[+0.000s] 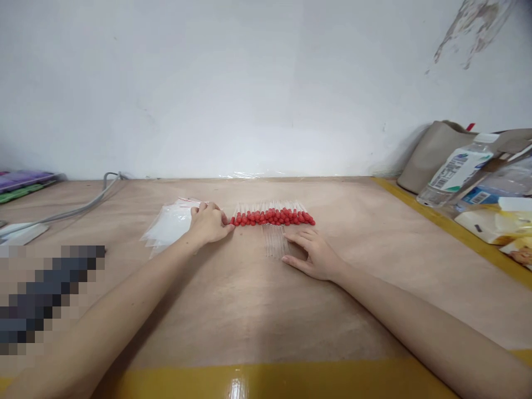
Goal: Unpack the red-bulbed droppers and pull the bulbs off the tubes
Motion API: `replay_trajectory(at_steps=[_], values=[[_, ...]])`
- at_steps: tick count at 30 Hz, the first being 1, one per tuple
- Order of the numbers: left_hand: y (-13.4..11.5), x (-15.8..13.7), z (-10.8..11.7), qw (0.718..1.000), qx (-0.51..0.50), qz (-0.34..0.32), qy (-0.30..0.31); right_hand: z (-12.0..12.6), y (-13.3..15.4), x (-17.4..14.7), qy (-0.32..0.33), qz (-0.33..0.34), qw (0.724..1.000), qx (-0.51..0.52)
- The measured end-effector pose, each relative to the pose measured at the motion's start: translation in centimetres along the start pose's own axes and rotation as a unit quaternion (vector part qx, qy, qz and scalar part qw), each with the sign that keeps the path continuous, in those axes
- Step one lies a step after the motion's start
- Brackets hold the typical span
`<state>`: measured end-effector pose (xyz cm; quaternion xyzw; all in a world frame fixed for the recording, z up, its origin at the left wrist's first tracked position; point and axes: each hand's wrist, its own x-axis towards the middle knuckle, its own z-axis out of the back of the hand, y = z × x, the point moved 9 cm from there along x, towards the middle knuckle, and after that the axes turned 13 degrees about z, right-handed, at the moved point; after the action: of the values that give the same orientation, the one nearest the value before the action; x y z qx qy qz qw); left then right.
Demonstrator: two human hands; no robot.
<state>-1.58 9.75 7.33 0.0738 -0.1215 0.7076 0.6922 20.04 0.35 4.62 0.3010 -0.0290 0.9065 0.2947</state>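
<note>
A row of clear droppers with red rubber bulbs (272, 216) lies across the table, bulbs toward me and glass stems pointing to the wall. Below the bulbs, several thin clear glass tubes (273, 241) lie side by side. My left hand (210, 223) rests at the row's left end, fingers apart, its thumb by the leftmost bulb and its fingertips over the clear zip bags (168, 223). My right hand (312, 252) lies to the right of the glass tubes, thumb and fingers spread, fingertips at their right edge. Neither hand visibly grips anything.
The paper-covered table (249, 321) has yellow tape (266, 381) along its front and right edges. At right stand a tilted water bottle (457, 169), a grey-brown bag (432, 152) and yellow packaging (490, 224). A grey cable (83, 206) runs at left near purple items (25, 180).
</note>
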Motion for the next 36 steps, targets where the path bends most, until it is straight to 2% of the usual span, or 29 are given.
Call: replay_trajectory(at_steps=[6, 9, 13, 16, 19, 22, 24, 27, 30, 32, 36], values=[[-0.2, 0.0, 0.1, 1.000, -0.015, 0.024, 0.002, 0.1, -0.1, 0.0, -0.002, -0.002, 1.000, 0.003], [0.6, -0.5, 1.2, 0.998, -0.027, 0.052, -0.029, 0.3, 0.0, 0.0, -0.015, 0.004, 1.000, 0.015], [1.8, -2.5, 3.0, 0.995, -0.034, 0.052, -0.084, 0.3, -0.2, -0.1, -0.020, -0.008, 0.999, 0.027], [1.9, -5.0, 4.6, 0.983, -0.063, 0.022, -0.171, 0.2, -0.5, -0.1, -0.023, -0.017, 0.999, 0.025], [0.1, -7.9, 5.3, 0.964, -0.115, -0.067, -0.231, 0.0, -0.6, -0.2, -0.016, -0.021, 0.999, 0.027], [-2.9, -10.0, 4.7, 0.946, -0.156, -0.182, -0.218, 0.4, -0.6, -0.2, -0.030, -0.028, 0.999, 0.025], [-4.5, -10.7, 4.2, 0.938, -0.173, -0.226, -0.198, 1.4, -0.4, -0.2, -0.069, -0.025, 0.997, 0.018], [-5.6, -11.0, 3.5, 0.933, -0.194, -0.241, -0.181, 2.9, 0.2, -0.2, -0.130, -0.010, 0.991, -0.004], [-5.7, -11.1, 2.9, 0.932, -0.206, -0.244, -0.173, 3.8, 0.7, -0.4, -0.163, -0.001, 0.986, -0.038], [-5.6, -11.2, 2.7, 0.930, -0.208, -0.250, -0.170, 3.5, 1.1, -0.2, -0.152, 0.020, 0.987, -0.055], [-5.4, -11.2, 3.0, 0.926, -0.208, -0.258, -0.181, 1.8, 2.3, 0.5, -0.084, 0.099, 0.989, -0.067]])
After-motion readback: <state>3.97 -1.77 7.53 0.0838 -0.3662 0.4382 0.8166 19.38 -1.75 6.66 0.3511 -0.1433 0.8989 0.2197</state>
